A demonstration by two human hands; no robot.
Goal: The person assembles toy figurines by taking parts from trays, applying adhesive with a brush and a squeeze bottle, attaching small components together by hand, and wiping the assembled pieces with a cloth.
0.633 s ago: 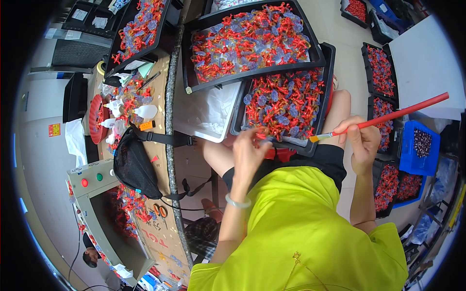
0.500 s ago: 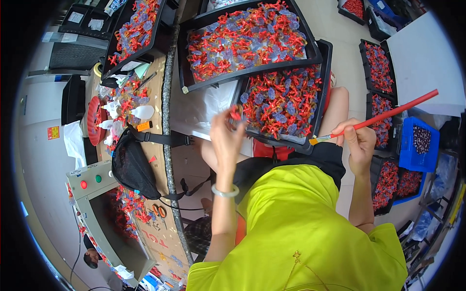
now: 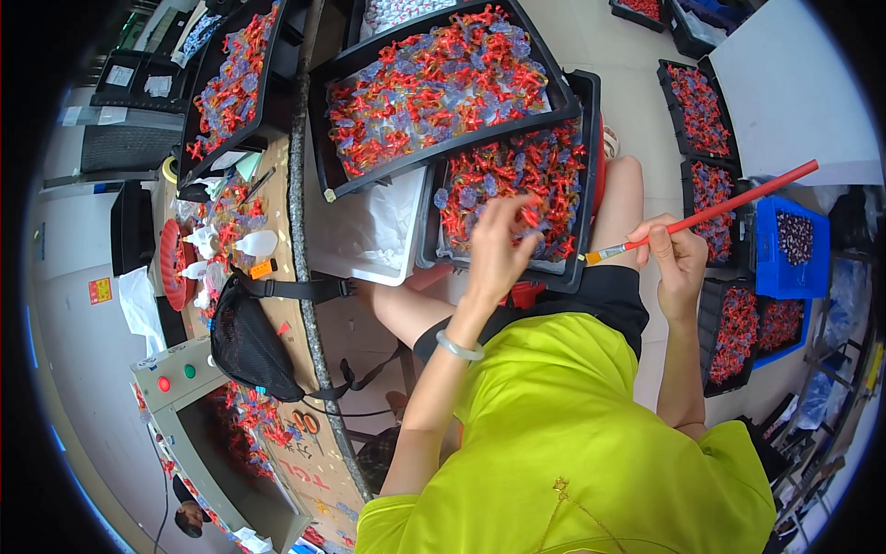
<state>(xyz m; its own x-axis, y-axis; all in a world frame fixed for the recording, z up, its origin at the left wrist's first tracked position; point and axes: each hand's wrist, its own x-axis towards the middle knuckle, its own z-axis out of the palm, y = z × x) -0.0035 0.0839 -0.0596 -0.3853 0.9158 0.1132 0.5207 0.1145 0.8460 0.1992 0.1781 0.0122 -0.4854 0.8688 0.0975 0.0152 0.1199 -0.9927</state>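
My left hand (image 3: 503, 245) is over the lower black tray (image 3: 579, 185), its fingers curled together around a small red plastic figure (image 3: 530, 216); motion blurs it slightly. That tray is filled with loose red figures and translucent purple pieces. In my right hand (image 3: 678, 263) is a paintbrush (image 3: 748, 195) with a long red handle, gripped near the ferrule between thumb and fingers. Its yellowish bristles point left, close to the tray's near right corner. Overlapping the far part of this tray is an upper black tray (image 3: 441, 150), full of similar red, amber and purple pieces.
A white bin (image 3: 402, 263) with plastic lining sits left of the lower tray. The workbench (image 3: 293, 305) on the left carries a black mesh bag (image 3: 247, 332), white bottles (image 3: 257, 243), scissors (image 3: 305, 422) and a grey machine (image 3: 185, 374). More filled trays and a blue crate (image 3: 768, 249) stand at right.
My left hand has moved right, from beside the lower tray to over its pieces, with the red figure at its fingertips. The right hand and paintbrush have hardly moved; the view has shifted slightly.
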